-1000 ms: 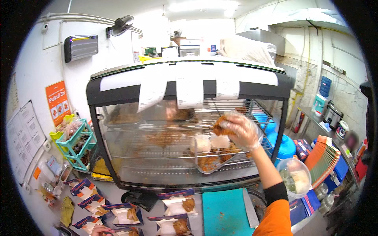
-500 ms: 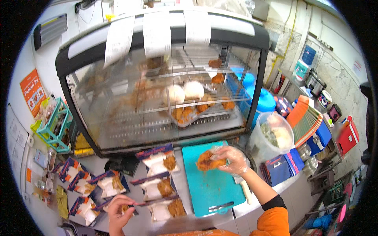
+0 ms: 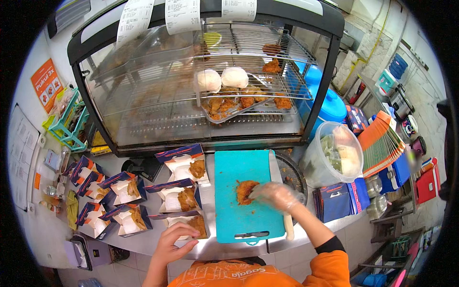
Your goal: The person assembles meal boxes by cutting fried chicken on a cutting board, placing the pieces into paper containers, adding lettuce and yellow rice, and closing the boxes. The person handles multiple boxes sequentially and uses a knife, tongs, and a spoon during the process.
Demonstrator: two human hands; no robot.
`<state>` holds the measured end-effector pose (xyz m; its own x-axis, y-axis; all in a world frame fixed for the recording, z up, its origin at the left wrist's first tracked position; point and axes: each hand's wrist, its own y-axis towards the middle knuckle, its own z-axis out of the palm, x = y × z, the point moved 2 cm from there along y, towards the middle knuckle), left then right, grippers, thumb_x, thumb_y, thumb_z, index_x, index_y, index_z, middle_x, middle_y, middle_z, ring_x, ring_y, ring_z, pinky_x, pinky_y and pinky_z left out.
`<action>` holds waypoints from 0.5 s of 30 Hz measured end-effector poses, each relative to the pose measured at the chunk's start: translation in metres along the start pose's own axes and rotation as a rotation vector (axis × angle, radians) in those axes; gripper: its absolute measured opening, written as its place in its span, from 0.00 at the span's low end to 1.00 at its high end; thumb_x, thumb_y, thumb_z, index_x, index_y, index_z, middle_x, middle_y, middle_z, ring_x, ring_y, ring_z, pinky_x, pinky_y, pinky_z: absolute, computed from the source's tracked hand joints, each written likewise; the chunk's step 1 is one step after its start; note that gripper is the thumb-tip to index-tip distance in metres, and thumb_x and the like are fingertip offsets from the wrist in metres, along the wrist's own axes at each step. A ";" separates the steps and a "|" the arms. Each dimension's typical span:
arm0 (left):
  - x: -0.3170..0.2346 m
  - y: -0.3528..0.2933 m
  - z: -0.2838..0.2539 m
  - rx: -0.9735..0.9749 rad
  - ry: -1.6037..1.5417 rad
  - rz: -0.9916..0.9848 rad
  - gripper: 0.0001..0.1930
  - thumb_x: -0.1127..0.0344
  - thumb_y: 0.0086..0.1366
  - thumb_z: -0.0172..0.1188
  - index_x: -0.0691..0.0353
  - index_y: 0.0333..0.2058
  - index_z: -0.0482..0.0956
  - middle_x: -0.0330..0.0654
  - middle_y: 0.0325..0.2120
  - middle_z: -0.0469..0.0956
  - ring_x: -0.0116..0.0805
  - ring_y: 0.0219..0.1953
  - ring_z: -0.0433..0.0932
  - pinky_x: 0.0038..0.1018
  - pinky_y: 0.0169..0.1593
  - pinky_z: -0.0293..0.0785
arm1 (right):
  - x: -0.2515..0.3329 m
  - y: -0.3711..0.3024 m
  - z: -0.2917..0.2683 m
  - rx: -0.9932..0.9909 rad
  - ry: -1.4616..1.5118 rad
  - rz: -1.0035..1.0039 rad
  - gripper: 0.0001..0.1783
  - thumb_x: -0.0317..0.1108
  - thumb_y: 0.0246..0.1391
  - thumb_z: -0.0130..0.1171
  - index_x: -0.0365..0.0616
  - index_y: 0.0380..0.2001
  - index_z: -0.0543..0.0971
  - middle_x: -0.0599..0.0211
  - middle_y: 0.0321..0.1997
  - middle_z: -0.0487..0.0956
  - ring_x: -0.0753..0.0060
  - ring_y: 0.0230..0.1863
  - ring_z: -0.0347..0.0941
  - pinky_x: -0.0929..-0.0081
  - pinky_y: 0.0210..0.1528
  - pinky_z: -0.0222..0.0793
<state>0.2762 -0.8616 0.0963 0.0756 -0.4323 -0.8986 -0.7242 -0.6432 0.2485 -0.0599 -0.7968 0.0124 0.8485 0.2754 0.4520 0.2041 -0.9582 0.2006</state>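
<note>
A piece of fried chicken (image 3: 246, 192) lies on the turquoise cutting board (image 3: 239, 167), crumbs around it. My right hand (image 3: 278, 196), in a clear plastic glove, is at the chicken's right edge; motion blurs its fingers, so their grip is unclear. Along the board's right side lies a knife, its pale handle (image 3: 289, 226) toward me. My bare left hand (image 3: 173, 241) holds nothing, thumb and fingers apart, in front of the nearest open box (image 3: 165, 216) of chicken and rice. Two similar boxes, a middle one (image 3: 162, 203) and a far one (image 3: 179, 170), stand behind it.
More filled boxes (image 3: 125, 187) stand at the left. A glass warming cabinet (image 3: 158, 129) with chicken and rice mounds spans the back. Right of the board are a round dark tray (image 3: 299, 177), a clear tub (image 3: 313, 165) and folded dark boxes (image 3: 330, 203).
The chicken has gone from my right hand down onto the board. My left hand has moved right, toward the nearest box. The view has tilted down.
</note>
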 end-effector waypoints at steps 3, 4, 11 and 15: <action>-0.006 0.003 0.014 0.004 -0.014 -0.034 0.10 0.75 0.49 0.64 0.62 0.32 0.78 0.43 0.31 0.78 0.34 0.36 0.77 0.26 0.41 0.72 | 0.002 0.017 0.030 0.035 -0.133 -0.115 0.14 0.36 0.42 0.63 0.51 0.36 0.79 0.67 0.39 0.78 0.60 0.39 0.74 0.68 0.41 0.73; -0.006 0.003 0.017 0.009 -0.013 -0.059 0.10 0.75 0.49 0.64 0.62 0.32 0.78 0.43 0.31 0.78 0.34 0.36 0.77 0.26 0.41 0.72 | -0.002 0.020 0.035 0.013 -0.109 -0.140 0.13 0.36 0.42 0.63 0.51 0.35 0.79 0.67 0.37 0.78 0.61 0.38 0.75 0.68 0.40 0.74; -0.002 0.003 0.024 -0.015 -0.003 -0.046 0.09 0.76 0.50 0.63 0.62 0.33 0.79 0.43 0.32 0.78 0.34 0.36 0.77 0.25 0.40 0.72 | -0.022 0.026 0.064 0.092 -0.265 -0.079 0.11 0.36 0.38 0.64 0.47 0.29 0.79 0.66 0.28 0.78 0.62 0.31 0.75 0.68 0.32 0.74; 0.002 0.005 0.025 0.017 -0.021 -0.045 0.10 0.76 0.51 0.63 0.63 0.34 0.78 0.43 0.34 0.77 0.33 0.36 0.77 0.24 0.38 0.73 | -0.020 0.032 0.073 0.100 -0.339 -0.073 0.09 0.35 0.35 0.65 0.48 0.24 0.79 0.66 0.27 0.78 0.63 0.29 0.75 0.67 0.30 0.74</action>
<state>0.2552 -0.8495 0.0868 0.0940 -0.3902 -0.9159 -0.7317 -0.6509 0.2022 -0.0349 -0.8387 -0.0541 0.9403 0.3176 0.1226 0.3024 -0.9445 0.1282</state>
